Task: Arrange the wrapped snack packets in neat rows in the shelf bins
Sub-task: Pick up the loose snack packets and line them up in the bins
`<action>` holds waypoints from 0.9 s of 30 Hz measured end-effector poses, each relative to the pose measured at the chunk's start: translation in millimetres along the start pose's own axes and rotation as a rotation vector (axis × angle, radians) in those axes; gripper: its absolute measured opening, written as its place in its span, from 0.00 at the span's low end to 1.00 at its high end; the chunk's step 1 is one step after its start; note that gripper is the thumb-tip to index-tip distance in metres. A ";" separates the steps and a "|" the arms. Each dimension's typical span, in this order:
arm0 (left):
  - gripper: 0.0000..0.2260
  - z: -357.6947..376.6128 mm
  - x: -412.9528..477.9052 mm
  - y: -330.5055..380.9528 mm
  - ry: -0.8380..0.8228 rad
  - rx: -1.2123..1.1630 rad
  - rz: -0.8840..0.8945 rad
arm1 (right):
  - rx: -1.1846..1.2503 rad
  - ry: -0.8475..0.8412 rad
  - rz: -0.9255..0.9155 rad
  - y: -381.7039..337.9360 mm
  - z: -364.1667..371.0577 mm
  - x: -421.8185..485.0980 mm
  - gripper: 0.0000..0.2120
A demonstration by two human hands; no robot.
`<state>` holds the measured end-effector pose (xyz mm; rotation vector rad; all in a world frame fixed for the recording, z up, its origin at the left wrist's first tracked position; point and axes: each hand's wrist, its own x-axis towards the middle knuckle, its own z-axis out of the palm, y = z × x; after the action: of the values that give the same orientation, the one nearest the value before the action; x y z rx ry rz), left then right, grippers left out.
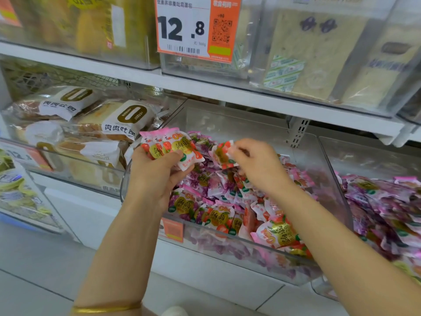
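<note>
Left hand (157, 169): fingers and thumb curled round a small fan of red-and-pink snack packets (169, 147), held upright, edges overlapping. Right hand (257, 165): fingertips pinching a single packet (224, 155) of the same kind, just beside the fan, apart from it. Both hands are above the rear half of a clear plastic bin (239, 124). Below and in front of the hands, the bin holds a loose heap of packets (218, 215), red-pink and purple mixed, lying at all angles; no tidy rows are visible. An orange label (172, 229) sits on the bin's front wall, below the left forearm; its print is too blurred to read. To the right of the right hand is a second clear bin (328, 156) with a pile of mostly purple packets (382, 201). To the left of the left hand is a bin of wrapped bread loaves (118, 119). Above the hands runs a white shelf (205, 87); it carries more clear bins and an orange-and-white price tag (193, 28) reading 12.8. A gold bangle (107, 309) is on the left wrist. Light floor tiles (34, 258) show below the left arm.
</note>
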<state>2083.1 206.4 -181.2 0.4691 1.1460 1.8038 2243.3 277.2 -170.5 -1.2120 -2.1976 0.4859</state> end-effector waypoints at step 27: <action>0.15 7.5 -7.8 0.6 -0.038 0.021 0.026 | -0.486 -0.785 -0.207 -4.1 17.0 -4.9 0.20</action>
<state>2092.1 203.4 -175.8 0.5312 1.1383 1.7991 2231.8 270.2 -182.7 -1.1113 -3.2190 0.3883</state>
